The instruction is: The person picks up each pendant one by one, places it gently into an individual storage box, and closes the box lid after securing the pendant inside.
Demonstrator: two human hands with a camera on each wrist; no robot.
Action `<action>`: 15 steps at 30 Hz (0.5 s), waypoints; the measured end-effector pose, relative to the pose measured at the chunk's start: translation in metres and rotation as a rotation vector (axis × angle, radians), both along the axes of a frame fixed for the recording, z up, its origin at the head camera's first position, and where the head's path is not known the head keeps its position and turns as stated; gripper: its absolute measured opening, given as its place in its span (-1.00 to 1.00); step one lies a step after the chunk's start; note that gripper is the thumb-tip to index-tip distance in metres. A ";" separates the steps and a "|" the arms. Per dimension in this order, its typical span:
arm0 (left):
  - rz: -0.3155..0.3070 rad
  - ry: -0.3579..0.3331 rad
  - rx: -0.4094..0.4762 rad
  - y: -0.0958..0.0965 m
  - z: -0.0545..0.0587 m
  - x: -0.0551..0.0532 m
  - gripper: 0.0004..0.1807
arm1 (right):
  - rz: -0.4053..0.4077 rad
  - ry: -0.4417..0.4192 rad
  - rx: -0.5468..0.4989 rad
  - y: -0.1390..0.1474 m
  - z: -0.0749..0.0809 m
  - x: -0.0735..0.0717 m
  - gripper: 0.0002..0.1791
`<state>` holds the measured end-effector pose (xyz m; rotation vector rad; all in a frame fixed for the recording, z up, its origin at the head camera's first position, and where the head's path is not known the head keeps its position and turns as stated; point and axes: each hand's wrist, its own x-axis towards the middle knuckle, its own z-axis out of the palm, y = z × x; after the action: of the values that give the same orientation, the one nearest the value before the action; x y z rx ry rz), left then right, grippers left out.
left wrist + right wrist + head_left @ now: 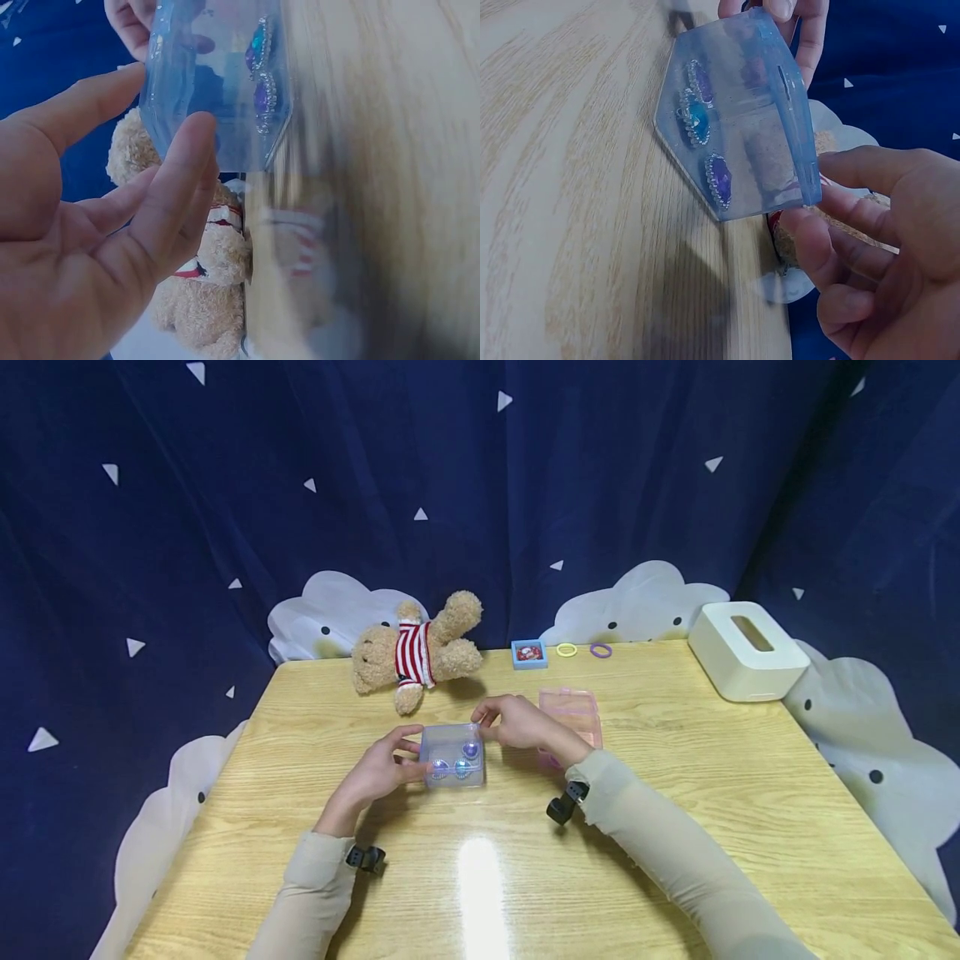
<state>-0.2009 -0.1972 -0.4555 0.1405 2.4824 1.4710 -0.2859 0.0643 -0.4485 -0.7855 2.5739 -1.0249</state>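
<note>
A clear bluish-purple plastic box (452, 752) is held between both hands over the middle of the wooden table, its lid down. Inside lie three gem ornaments with beaded silvery rims, two purple and one turquoise (696, 120). My left hand (381, 768) holds the box's left side, thumb toward the near edge and fingers toward the far one. At the far right corner, my right hand (516, 722) pinches the lid's edge between fingertips and thumb. In the right wrist view, a slot shows along that edge of the box.
Beyond the box lies a teddy bear (416, 652) in a striped shirt. A small blue square box (529, 654), a yellow ring (567, 650) and a purple ring (601, 650) line the back edge. An open pink case (570, 702) sits behind the right forearm; a white tissue box (748, 652) stands back right.
</note>
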 end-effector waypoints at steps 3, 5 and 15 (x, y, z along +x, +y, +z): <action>0.017 -0.001 -0.008 0.002 0.000 0.000 -0.20 | -0.010 -0.029 -0.005 -0.001 0.000 0.000 -0.74; 0.026 0.000 -0.012 0.002 0.000 -0.001 -0.20 | -0.008 -0.040 -0.009 -0.001 0.000 0.000 -0.74; 0.033 -0.005 -0.018 0.004 0.000 -0.002 -0.18 | 0.010 0.012 0.016 -0.002 0.001 0.002 -0.74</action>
<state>-0.2024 -0.1928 -0.4554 0.0924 2.5051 1.4599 -0.2842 0.0624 -0.4473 -0.8017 2.5826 -0.9988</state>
